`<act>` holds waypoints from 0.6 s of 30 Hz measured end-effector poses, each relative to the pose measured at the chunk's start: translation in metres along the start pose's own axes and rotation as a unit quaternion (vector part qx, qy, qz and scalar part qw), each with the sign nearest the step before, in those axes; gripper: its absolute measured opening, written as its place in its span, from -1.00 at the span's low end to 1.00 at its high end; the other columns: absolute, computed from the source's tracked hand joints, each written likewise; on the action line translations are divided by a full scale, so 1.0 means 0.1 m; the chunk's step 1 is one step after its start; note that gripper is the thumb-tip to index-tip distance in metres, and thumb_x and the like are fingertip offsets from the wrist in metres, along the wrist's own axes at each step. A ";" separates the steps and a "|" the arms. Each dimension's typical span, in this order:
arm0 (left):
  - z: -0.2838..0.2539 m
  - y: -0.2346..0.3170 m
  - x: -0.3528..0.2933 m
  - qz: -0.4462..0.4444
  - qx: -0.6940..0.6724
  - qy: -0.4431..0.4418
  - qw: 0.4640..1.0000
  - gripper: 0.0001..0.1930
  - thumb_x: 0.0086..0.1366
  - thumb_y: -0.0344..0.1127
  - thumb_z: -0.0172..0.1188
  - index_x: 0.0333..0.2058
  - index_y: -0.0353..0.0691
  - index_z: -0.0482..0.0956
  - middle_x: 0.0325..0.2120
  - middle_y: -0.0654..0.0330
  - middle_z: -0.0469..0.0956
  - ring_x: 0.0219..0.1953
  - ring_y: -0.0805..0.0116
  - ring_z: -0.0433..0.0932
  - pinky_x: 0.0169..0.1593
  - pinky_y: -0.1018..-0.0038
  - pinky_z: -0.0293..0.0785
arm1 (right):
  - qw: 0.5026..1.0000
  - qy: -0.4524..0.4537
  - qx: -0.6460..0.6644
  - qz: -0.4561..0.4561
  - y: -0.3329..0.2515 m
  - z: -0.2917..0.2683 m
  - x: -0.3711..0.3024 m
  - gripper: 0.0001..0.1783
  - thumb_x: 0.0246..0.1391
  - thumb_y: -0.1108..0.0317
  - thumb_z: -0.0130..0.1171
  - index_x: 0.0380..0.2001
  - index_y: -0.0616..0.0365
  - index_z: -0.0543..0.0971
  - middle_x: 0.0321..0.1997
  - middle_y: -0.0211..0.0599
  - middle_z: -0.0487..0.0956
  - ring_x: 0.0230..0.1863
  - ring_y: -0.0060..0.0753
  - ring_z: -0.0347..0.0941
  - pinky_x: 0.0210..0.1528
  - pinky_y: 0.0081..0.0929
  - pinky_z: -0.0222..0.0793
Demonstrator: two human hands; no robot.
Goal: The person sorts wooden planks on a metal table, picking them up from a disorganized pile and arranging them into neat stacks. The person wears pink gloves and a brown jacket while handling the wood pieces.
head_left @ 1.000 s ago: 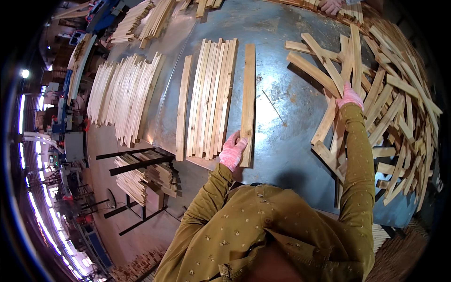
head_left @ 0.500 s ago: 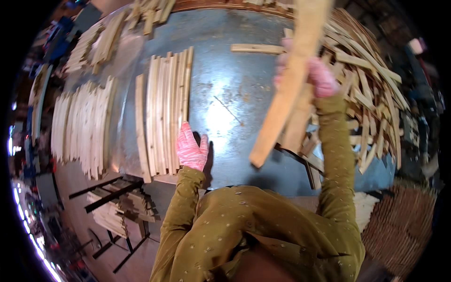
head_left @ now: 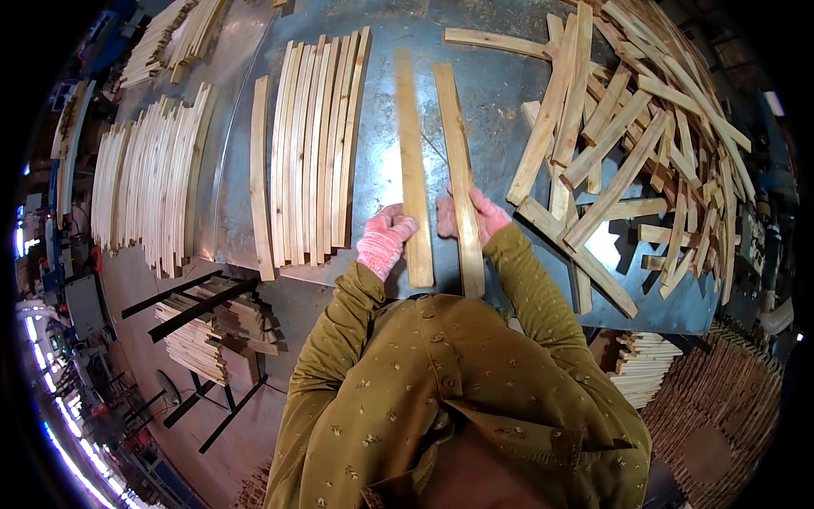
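Wooden slats (head_left: pixel 413 161), one gripped in your left hand (head_left: pixel 387 240), another in your right hand (head_left: pixel 490 217), near-centre over the table (head_left: pixel 490 148), probably light, stiff, splintery; take long edges toward near ends.

Worktop (head_left: pixel 500 93), centre: left slat (head_left: pixel 413 161), the left hand (head_left: pixel 386 240) at its near part, on the left side; right slat (head_left: pixel 460 170), just beside, the right hand (head_left: pixel 492 216) about its near part.
Left of these: a row of slats (head_left: pixel 318 153), side by side, lengthwise from front to back; beyond it, a lone slat (head_left: pixel 261 178), roughly parallel; farther left, a wider group of slats (head_left: pixel 153 178).
Far left corner, behind that group: two bundles (head_left: pixel 185 38).
Right side: a crisscrossed heap (head_left: pixel 615 144), one slat (head_left: pixel 496 41) jutting leftward at its back.
Below, left: a frame (head_left: pixel 197 311) bearing slats (head_left: pixel 193 343).
Below, right: a small stack (head_left: pixel 642 371); to its right, a larger stack (head_left: pixel 729 407).
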State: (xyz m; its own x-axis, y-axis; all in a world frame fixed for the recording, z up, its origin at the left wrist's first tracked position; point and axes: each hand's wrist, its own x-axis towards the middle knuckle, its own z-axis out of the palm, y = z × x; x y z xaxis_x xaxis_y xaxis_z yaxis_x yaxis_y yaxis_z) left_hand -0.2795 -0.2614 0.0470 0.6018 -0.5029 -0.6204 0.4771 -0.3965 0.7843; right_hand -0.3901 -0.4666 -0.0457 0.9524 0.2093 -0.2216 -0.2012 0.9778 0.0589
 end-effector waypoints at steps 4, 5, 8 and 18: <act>-0.19 -0.04 0.13 0.022 0.352 0.182 0.918 -0.45 0.27 -0.30 0.19 0.21 -0.26 0.28 -0.27 -0.06 0.53 -0.36 0.21 0.59 -0.36 0.33 0.55 | 0.981 0.172 -0.088 -0.013 0.40 0.43 -0.59 -0.40 0.18 0.10 0.17 0.20 0.16 0.34 -0.06 -0.13 0.50 -0.09 -0.09 0.45 0.10 -0.10 0.37; -0.22 0.00 0.10 0.059 0.457 0.237 0.855 -0.41 0.28 -0.29 0.17 0.25 -0.21 0.21 -0.17 -0.17 0.50 -0.30 0.12 0.60 -0.30 0.23 0.57 | 0.982 0.178 -0.071 0.003 0.47 0.45 -0.72 -0.40 0.16 0.12 0.20 0.18 0.19 0.34 -0.08 -0.13 0.50 -0.11 -0.09 0.46 0.07 -0.10 0.39; -0.52 0.04 0.23 0.168 0.548 0.322 0.753 -0.21 0.19 -0.24 0.25 0.32 -0.26 0.06 0.06 -0.24 0.36 -0.08 -0.08 0.52 -0.06 0.10 0.50 | 0.977 0.195 -0.083 0.008 0.64 0.54 -1.04 -0.43 0.09 0.18 0.27 0.09 0.25 0.38 -0.13 -0.15 0.51 -0.13 -0.15 0.47 -0.01 -0.17 0.46; 0.14 0.41 -0.03 0.281 0.439 0.117 0.846 -0.30 0.22 -0.08 0.28 0.26 -0.25 0.26 0.10 -0.17 0.38 0.11 -0.03 0.46 0.13 0.23 0.44 | 0.927 0.153 -0.325 -0.108 -0.01 1.00 -1.04 -0.40 0.16 0.21 0.20 0.20 0.21 0.29 -0.06 -0.12 0.55 -0.36 -0.35 0.57 -0.33 -0.39 0.57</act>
State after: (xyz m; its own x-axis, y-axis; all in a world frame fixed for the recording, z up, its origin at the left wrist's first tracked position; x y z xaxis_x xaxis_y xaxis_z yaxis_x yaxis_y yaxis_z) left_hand -0.2709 -0.2868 0.0806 0.7344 -0.6767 -0.0530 -0.5233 -0.6142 0.5907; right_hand -0.4666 -0.4902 0.0747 0.8968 -0.0959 -0.4320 -0.2039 0.7768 -0.5958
